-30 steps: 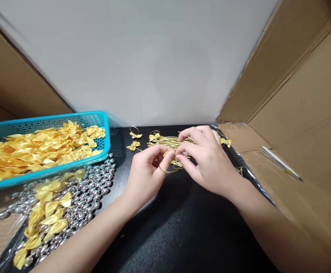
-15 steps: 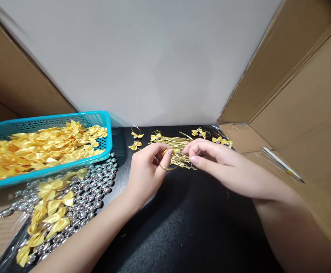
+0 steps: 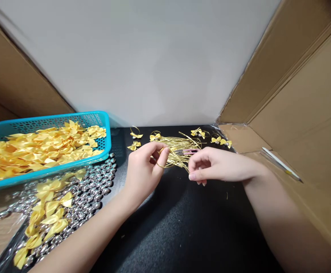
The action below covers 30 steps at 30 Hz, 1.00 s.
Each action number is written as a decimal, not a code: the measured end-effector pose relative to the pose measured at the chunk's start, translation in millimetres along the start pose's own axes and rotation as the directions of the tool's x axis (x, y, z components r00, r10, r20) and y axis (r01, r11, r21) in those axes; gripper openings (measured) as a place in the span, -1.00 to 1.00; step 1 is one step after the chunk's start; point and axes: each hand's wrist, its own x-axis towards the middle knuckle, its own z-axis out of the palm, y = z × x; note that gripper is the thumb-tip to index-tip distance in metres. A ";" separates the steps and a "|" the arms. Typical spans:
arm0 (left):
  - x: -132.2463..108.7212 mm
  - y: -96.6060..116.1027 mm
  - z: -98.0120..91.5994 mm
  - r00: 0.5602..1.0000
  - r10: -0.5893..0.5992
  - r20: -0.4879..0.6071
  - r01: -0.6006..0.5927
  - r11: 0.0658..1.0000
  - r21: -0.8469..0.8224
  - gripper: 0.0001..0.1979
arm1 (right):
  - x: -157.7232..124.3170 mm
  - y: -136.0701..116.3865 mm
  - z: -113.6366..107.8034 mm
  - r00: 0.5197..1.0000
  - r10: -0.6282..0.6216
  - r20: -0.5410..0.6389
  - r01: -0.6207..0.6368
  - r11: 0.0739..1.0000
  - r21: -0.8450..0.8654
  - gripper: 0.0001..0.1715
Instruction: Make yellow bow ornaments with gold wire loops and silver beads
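My left hand (image 3: 145,170) is closed in a pinch on a gold cord, whose loop (image 3: 167,165) hangs below the thumb. A bit of yellow shows between those fingers, mostly hidden. To the right, my right hand (image 3: 216,167) has thumb and fingertips pressed together at the end of a gold strand that slants down from the left hand. Behind both hands lies a pile of gold cords (image 3: 179,142). A small tool with pink handles (image 3: 190,151) rests over the pile, partly behind my right hand.
A blue basket (image 3: 108,138) full of yellow bows stands left. Silver beads (image 3: 93,189) and loose bows (image 3: 54,220) lie before it. Looped bows with beads (image 3: 198,132) sit along the back. A white pen-like tool (image 3: 281,163) lies right, by cardboard walls (image 3: 304,94).
My right hand has moved down and slightly right, away from the left fingers, uncovering the pink-handled tool. My left hand has shifted slightly left and keeps its pinch.
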 end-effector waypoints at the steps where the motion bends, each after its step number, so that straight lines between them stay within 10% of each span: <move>1: -0.2 -0.1 -0.1 1.000 -0.003 0.000 0.003 1.000 -0.001 -0.89 | 0.3 1.7 -1.0 1.000 -0.005 -0.013 0.005 0.998 -0.057 -0.83; 7: -0.2 0.2 -0.4 1.000 0.026 0.007 -0.026 1.000 0.009 -0.90 | 6.9 10.9 -2.6 0.963 0.049 -0.264 -0.070 0.995 -0.069 -0.46; 20: -3.0 1.4 1.8 0.976 0.215 0.020 -0.216 0.965 0.149 -0.93 | 18.1 3.0 17.1 0.926 -0.065 -0.372 0.045 0.997 -0.064 -0.89; 30: -5.3 1.3 3.4 0.955 0.295 0.028 -0.296 0.945 0.142 -0.91 | 25.3 1.7 22.1 0.931 0.062 -0.361 0.127 0.869 0.479 -0.83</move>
